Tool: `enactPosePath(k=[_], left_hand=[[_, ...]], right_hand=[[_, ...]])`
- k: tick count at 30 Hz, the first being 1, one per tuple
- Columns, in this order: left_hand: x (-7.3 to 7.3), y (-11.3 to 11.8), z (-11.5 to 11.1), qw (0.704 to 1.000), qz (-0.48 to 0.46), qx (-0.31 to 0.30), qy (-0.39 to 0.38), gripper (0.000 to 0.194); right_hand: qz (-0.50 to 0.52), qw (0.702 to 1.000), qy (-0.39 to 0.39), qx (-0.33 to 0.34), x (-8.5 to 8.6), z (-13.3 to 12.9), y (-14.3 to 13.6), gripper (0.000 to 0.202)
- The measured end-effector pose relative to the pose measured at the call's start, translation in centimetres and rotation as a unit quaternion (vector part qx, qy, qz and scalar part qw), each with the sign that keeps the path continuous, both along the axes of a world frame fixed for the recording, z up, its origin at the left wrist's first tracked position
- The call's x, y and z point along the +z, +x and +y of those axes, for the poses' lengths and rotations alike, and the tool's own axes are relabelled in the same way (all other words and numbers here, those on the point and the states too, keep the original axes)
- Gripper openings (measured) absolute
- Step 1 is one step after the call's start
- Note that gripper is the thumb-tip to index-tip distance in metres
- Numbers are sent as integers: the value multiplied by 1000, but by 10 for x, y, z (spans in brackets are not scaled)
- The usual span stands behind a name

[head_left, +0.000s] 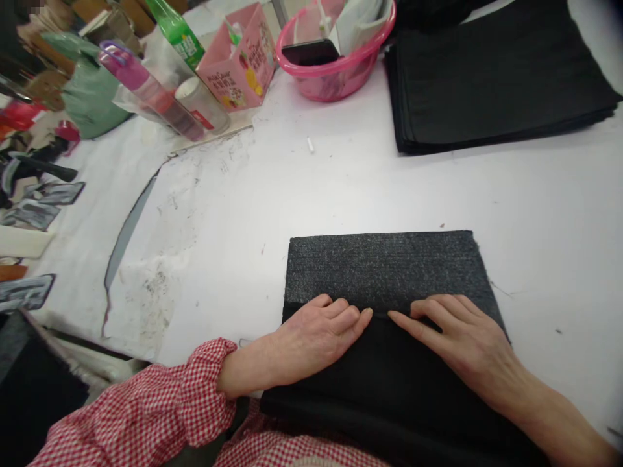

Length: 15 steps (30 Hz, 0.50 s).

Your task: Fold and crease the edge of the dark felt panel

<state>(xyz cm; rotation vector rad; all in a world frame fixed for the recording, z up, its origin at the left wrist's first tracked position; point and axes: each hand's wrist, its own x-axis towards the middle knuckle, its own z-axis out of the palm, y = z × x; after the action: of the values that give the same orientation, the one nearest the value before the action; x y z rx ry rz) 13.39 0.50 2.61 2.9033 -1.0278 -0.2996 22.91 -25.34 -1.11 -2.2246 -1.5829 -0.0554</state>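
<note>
A dark grey, speckled fabric piece (384,266) lies flat on the white table (233,246). Black cloth (394,383) covers its near part and hangs toward my body. My left hand (324,334) rests at the cloth's upper edge, its fingers pinched together on that edge. My right hand (452,334) is on the same edge just to the right, thumb and fingers curled down onto the black cloth. A small gap separates the two thumb tips, where a narrow fold of the edge shows.
Stacked black cloth (501,78) lies at the back right. A pink basket (335,74) holds a phone and other items. Left of it stand a pink box (241,61), a green bottle (178,35) and a purple-topped bottle (150,91). A slit (129,227) runs through the table covering.
</note>
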Motion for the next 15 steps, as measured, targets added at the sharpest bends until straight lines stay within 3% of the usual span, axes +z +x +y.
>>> enactPosePath(k=[15], left_hand=[[1,15,-16,1000,-5,-24,-6,39]], right_hand=[[-12,1000,-11,-15,2,-27,7,38]])
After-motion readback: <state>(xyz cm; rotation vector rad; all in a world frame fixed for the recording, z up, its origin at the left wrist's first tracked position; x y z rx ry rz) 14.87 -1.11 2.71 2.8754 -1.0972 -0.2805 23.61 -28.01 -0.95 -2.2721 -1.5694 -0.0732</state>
